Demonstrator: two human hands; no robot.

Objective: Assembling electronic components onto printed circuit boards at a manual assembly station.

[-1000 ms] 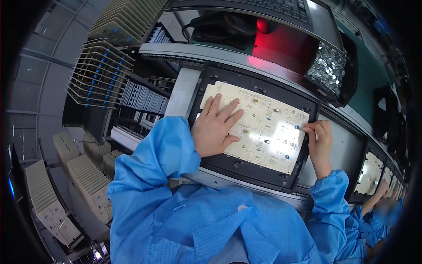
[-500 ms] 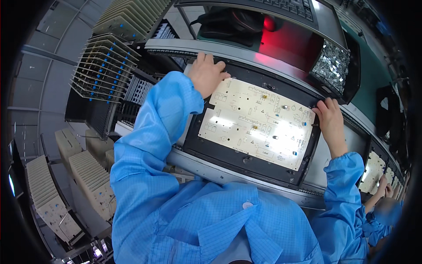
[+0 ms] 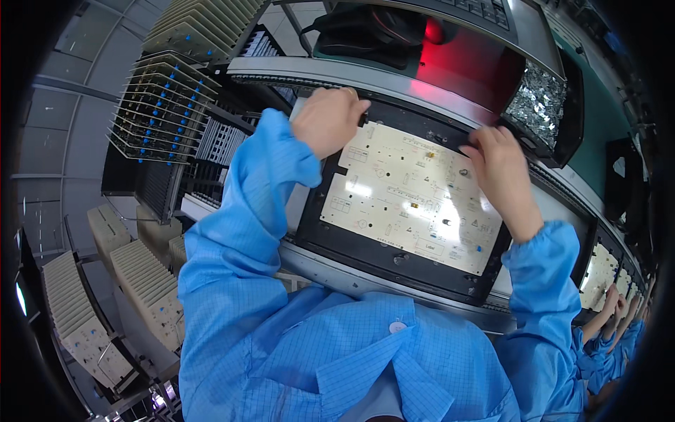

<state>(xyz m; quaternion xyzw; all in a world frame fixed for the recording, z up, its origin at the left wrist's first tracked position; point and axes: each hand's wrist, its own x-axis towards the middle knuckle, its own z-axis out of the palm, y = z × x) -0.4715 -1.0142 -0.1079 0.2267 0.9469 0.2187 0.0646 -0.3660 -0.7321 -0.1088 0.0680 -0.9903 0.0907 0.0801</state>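
A cream-coloured circuit board [image 3: 394, 204] with printed outlines and a few small parts lies in a black frame [image 3: 351, 243] in front of me. My left hand [image 3: 327, 123] is at the frame's far left corner, fingers curled by a small dark piece at the board's corner. What those fingers grip, if anything, is hidden. Over the board's far right part hangs my right hand [image 3: 503, 176], thumb and fingers drawn together near the frame's far edge. I cannot make out anything between them. A blue part [image 3: 479, 248] shows on the board's near right.
The frame sits on a conveyor with metal rails [image 3: 302, 68]. Racks of upright boards [image 3: 162, 105] stand at the left. Beyond the rail are a black bin [image 3: 538, 105] of small shiny parts and a keyboard [image 3: 485, 10]. Co-workers' hands [image 3: 615, 302] work at another board on the right.
My right hand has moved left and away from me, from the board's right edge to over its far right part. The left hand has shifted slightly, its fingers now more curled.
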